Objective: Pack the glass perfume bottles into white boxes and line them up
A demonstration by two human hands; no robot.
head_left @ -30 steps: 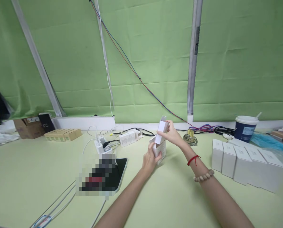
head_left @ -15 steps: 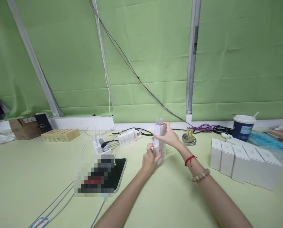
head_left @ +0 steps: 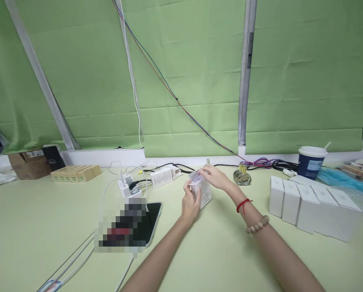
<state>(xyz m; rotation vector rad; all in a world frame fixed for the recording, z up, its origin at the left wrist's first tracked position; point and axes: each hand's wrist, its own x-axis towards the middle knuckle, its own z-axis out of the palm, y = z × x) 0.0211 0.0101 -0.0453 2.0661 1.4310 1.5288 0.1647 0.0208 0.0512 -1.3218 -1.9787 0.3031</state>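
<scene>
A small white carton (head_left: 206,196) with fine print on its side stands tilted on the table in front of me. My left hand (head_left: 191,202) is closed around its lower left side, with the thumb on the near face. At the carton's top, my right hand (head_left: 214,177) is closed with its fingertips on the lid flap (head_left: 195,176), which is raised. Its fingers partly cover the opening, so the contents are hidden.
White cartons (head_left: 309,207) stand in a row at the right, near a dark blue cup (head_left: 312,163). A phone-like device (head_left: 152,221) and a power strip (head_left: 127,187) lie left. Another white carton (head_left: 162,177), gold-coloured pieces (head_left: 242,175) and tan boxes (head_left: 74,173) sit farther back.
The white insert that stood up out of the carton has gone down inside it. My right hand has lowered to the carton's top, and the carton leans more.
</scene>
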